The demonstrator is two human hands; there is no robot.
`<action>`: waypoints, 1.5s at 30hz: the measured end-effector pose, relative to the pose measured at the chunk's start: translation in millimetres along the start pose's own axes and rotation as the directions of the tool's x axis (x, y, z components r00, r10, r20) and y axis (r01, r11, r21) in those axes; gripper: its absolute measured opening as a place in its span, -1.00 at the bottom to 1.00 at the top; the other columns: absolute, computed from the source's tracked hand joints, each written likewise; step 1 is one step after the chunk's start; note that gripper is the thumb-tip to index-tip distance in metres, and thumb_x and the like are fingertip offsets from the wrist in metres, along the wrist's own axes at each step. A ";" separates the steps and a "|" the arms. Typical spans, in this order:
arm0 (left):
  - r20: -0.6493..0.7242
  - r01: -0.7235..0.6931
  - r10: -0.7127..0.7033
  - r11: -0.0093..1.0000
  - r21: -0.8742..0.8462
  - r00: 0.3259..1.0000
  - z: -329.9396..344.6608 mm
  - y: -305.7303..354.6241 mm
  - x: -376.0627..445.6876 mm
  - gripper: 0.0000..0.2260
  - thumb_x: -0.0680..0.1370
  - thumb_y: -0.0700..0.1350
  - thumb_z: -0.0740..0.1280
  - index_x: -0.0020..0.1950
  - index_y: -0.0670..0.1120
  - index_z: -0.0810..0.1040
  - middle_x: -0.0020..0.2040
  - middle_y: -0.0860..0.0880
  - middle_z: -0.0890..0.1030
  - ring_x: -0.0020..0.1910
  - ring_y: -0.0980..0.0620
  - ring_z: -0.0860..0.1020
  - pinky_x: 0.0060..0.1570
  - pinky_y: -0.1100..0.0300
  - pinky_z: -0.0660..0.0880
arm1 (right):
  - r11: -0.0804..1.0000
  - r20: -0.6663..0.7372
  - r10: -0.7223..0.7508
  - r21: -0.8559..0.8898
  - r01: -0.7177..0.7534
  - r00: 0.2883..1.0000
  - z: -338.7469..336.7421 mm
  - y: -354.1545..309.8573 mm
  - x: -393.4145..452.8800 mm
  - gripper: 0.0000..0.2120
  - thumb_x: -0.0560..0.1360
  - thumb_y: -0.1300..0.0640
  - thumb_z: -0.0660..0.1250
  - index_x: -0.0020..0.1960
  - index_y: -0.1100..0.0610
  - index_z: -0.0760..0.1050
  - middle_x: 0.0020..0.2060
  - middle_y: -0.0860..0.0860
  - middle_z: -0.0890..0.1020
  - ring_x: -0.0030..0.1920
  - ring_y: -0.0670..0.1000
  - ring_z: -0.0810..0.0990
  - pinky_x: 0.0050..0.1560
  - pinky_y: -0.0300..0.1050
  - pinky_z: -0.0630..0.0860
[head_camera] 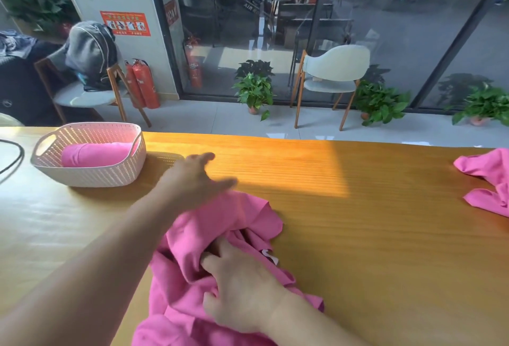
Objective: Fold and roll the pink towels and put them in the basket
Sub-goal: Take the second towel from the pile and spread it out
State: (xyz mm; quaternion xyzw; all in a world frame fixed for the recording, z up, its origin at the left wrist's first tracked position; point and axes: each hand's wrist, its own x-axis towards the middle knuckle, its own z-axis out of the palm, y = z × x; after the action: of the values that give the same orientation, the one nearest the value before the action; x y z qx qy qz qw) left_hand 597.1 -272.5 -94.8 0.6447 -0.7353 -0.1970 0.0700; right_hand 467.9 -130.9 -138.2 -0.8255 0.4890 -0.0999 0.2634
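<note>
A crumpled pink towel (220, 238) lies on the wooden table (358, 208) in front of me. My right hand (237, 282) rests on it, its fingers curled into the folds and gripping the cloth. My left hand (198, 177) hovers over the towel's far edge with fingers stretched out, blurred, holding nothing. A white woven basket (91, 175) stands at the far left of the table with one rolled pink towel (95, 154) inside. Another loose pink towel (487, 180) lies at the table's right edge.
A black cable (12, 161) curves across the table left of the basket. Beyond the far edge stand two chairs (330, 81), potted plants (254, 92), red fire extinguishers (143, 84) and a glass wall.
</note>
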 end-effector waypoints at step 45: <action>0.451 -0.355 0.205 0.893 0.277 0.868 36.3 29.8 -31.2 0.05 0.20 0.45 0.40 0.56 0.09 0.07 0.42 0.01 0.41 0.38 -0.11 0.38 0.32 0.04 0.28 | 0.610 -0.218 0.514 0.773 -0.175 0.830 -77.1 78.4 -0.2 -0.88 0.55 0.12 0.39 -0.15 0.06 0.66 -0.22 -0.01 0.68 -0.18 -0.03 0.59 -0.03 -0.09 0.49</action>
State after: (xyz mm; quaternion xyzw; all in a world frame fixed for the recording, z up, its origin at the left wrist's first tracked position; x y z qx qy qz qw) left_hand 561.7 -232.1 -111.8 0.4751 -0.8434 -0.1809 -0.1739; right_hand 376.1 -186.8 -115.0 -0.4970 0.6061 -0.4053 0.4705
